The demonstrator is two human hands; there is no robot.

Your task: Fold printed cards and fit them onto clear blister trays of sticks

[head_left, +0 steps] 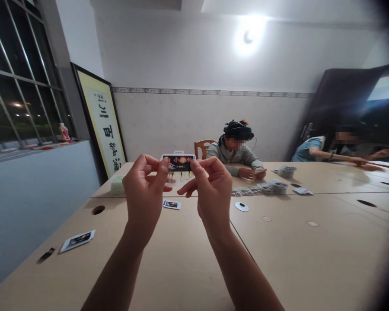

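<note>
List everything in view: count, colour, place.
Clear case: one, black label, between hands
Hooks: several, yellowish, inside case
Flat packets: several, white, black, tabletop
Scrap: one, black, table left
Pale stack: one, greenish, table left
Stacked cases: many, whitish, table right
Disc: one, white, table right
Squares: two, pale, table right
Table: one, tan, beneath hands
Bottle: one, red, white, windowsill
Window: one, dark, left
Framed calligraphy: one, yellow, left wall
Light: one, white, above
Chair: one, brown, opposite
People: two, grey and blue tops, opposite
Door: one, dark, right
Left hand, right hand: two, bare, on case
</note>
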